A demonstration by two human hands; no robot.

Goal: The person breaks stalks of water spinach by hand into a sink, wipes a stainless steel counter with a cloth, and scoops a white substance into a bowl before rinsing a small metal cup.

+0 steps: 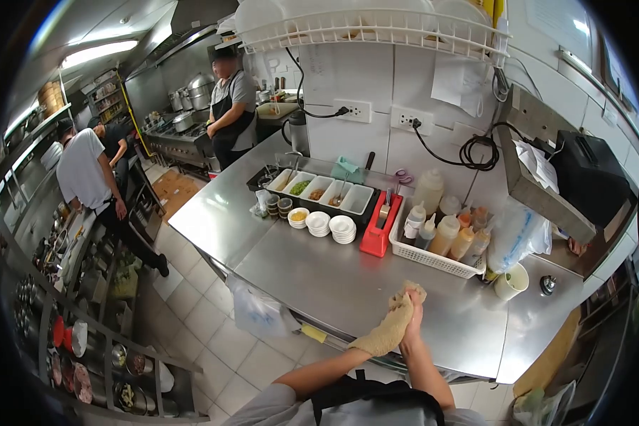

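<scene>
A beige cloth point(385, 334) covers my left hand from the wrist up, over the front edge of the steel counter point(326, 273). Only my left forearm point(326, 375) shows bare below it, and the fingers are hidden inside or behind the fabric. My right hand point(413, 319) is closed against the cloth's right side, close to its bunched top end. Both hands are together in front of my body. Beyond them stand a white basket point(433, 261) of squeeze bottles and a red holder point(374, 241) with a utensil in it.
A black tray with white containers point(300, 186) of toppings stands at the back, with stacked small white bowls point(343, 228) before it. To the right are a paper cup point(511, 282) and a bell point(547, 285). Co-workers point(231, 106) stand farther left. A wire rack point(376, 34) hangs above.
</scene>
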